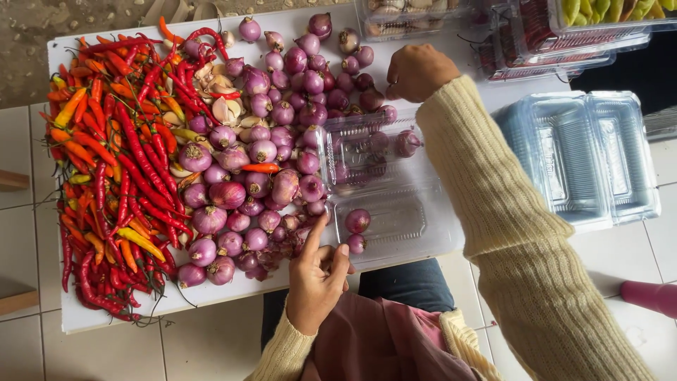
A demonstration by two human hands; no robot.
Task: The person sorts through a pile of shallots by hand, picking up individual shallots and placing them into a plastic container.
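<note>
1. Left hand (317, 279) at the near edge of the board (106, 317), fingers spread loosely among small shallots (261, 176), nothing clearly pinched.
2. Right hand (417, 70) curled shut at the far side of the pile; cannot tell what sits inside the fist.
3. Open clear box (395, 190) between the hands, a few shallots already in it, two near its front corner.
4. Risk, as judged: loose shallots close to the front rim likely to roll off onto the lap; sleeve (493, 212) crossing above the box could nudge or tip it.
5. Chillies (113, 162) crowd the left side; little bare room there.
6. Freer room to the right, near the empty trays (585, 155).
</note>
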